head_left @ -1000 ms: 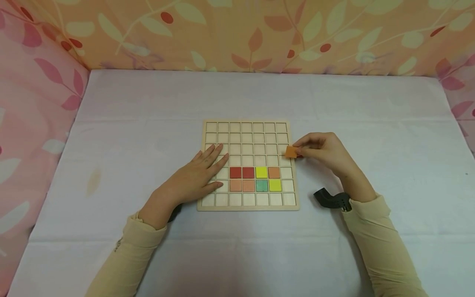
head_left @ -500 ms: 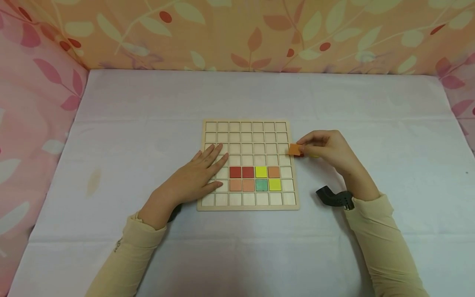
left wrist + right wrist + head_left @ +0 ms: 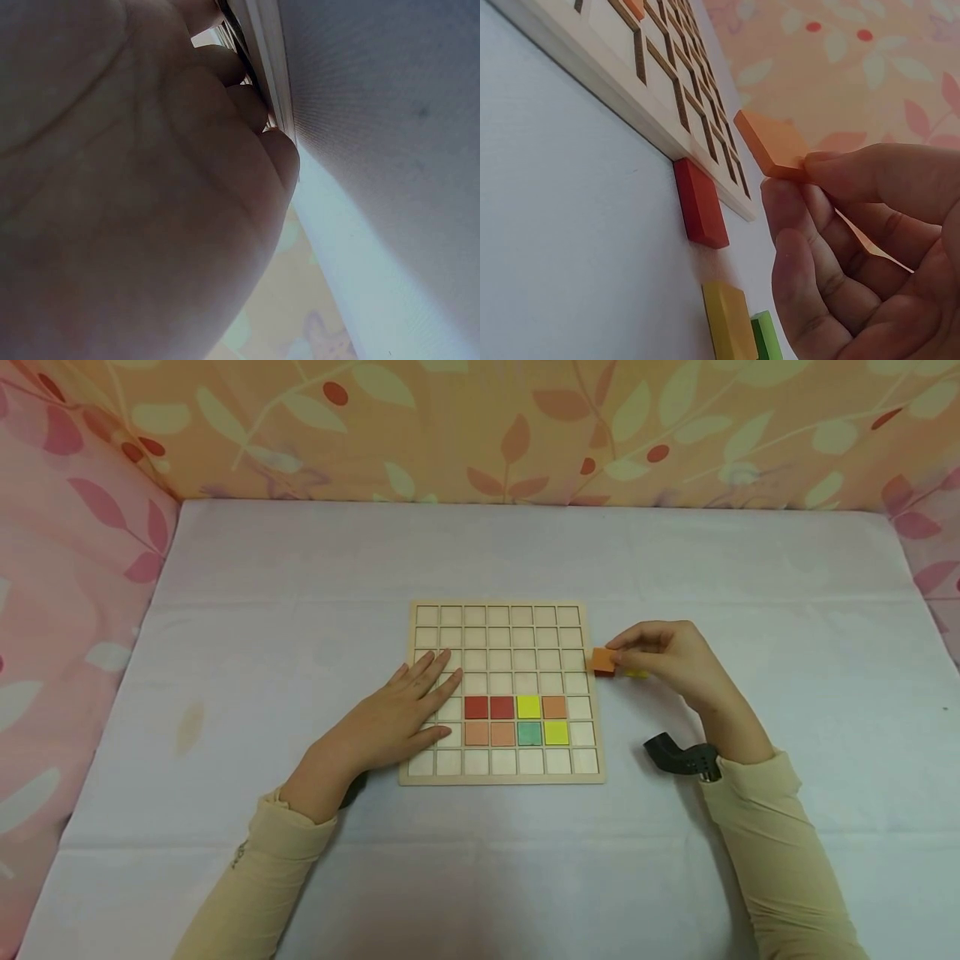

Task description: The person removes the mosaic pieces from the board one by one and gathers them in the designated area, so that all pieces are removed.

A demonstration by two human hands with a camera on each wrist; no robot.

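Left hand: fingers extended, resting on the left side of the board, gripping nothing.
Board: flat on the table, left of the right hand.
Set tiles: two rows of four in the board, left of the right-hand pinch and nearer the person.
Orange tile: at the right fingertips, raised off the table.
Red tile: under the pinch, beside the board.
Right hand: thumb and fingers closed on the orange tile.
Yellow tile, green tile: below the right fingers.
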